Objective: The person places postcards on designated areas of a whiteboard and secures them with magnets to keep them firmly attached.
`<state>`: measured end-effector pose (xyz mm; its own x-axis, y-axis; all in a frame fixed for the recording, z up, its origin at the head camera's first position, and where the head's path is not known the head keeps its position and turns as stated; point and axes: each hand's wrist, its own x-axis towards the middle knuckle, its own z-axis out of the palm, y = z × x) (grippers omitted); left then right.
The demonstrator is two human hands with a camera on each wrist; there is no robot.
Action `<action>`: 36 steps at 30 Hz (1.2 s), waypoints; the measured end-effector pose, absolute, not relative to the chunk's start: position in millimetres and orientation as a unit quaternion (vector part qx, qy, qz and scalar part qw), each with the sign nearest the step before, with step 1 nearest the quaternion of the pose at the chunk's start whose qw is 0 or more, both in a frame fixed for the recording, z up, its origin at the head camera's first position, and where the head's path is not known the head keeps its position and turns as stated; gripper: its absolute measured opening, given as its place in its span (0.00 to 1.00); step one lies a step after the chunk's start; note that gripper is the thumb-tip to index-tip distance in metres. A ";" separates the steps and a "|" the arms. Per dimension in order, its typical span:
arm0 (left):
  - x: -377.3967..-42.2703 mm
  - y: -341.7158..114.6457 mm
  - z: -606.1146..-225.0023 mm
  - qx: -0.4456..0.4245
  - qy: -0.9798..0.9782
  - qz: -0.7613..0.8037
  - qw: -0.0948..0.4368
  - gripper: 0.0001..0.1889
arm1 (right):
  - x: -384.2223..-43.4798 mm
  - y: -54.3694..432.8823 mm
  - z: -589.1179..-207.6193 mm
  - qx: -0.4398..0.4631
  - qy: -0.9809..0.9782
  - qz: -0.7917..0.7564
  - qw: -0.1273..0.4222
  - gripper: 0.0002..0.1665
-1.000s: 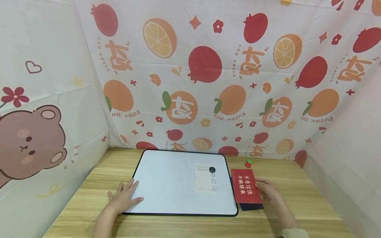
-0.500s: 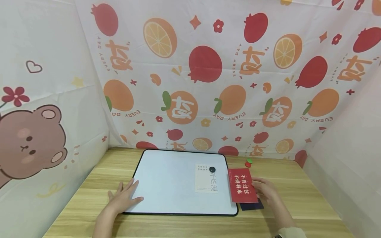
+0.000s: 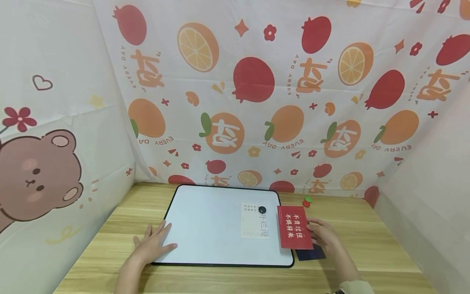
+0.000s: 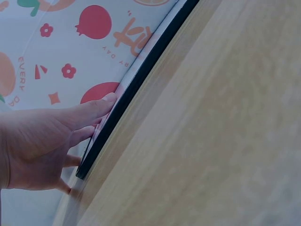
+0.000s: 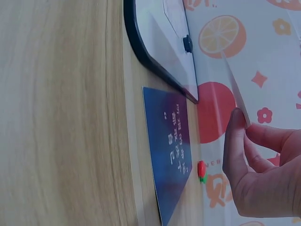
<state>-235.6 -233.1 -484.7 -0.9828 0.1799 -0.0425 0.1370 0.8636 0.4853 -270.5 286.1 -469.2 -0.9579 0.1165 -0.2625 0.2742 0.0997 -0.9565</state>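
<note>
A whiteboard (image 3: 213,228) with a black frame lies on the wooden table. My left hand (image 3: 152,244) rests on its left edge with fingers spread; in the left wrist view the thumb and a finger touch the board's rim (image 4: 136,80). Between thumb and fingers, my right hand (image 3: 327,236) pinches a red card (image 3: 295,227) with white characters by its right edge. That card hangs over the board's right side, and the right wrist view shows it raised above the surface. On the board sits a cream card (image 3: 251,224) with a black round magnet (image 3: 262,210) at its upper right.
A dark blue card (image 5: 169,146) lies on the table right of the board, partly under the red card in the head view. Behind it are a red magnet (image 3: 306,203) and a green magnet (image 3: 308,199). A fruit-print cloth (image 3: 253,122) hangs at the back.
My right hand has moved left with the red card, from over the blue card to over the board's right edge. More of the blue card shows. The left hand stays in place.
</note>
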 end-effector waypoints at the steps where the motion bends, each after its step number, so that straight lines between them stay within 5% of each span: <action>1: -235.4 -233.1 -484.6 0.082 0.964 0.249 0.044 0.43 | -270.5 284.5 -468.6 0.134 0.739 -0.658 0.057 0.25; 36: -234.7 -231.8 -481.9 0.078 0.963 0.253 0.047 0.43 | -274.6 237.7 -469.0 0.142 0.735 -0.661 0.049 0.25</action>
<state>-234.7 -231.8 -481.9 -0.9833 0.1748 -0.0505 0.1274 0.8596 0.4948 -274.6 237.7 -469.0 -0.9549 0.1433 -0.2601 0.2739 0.0860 -0.9579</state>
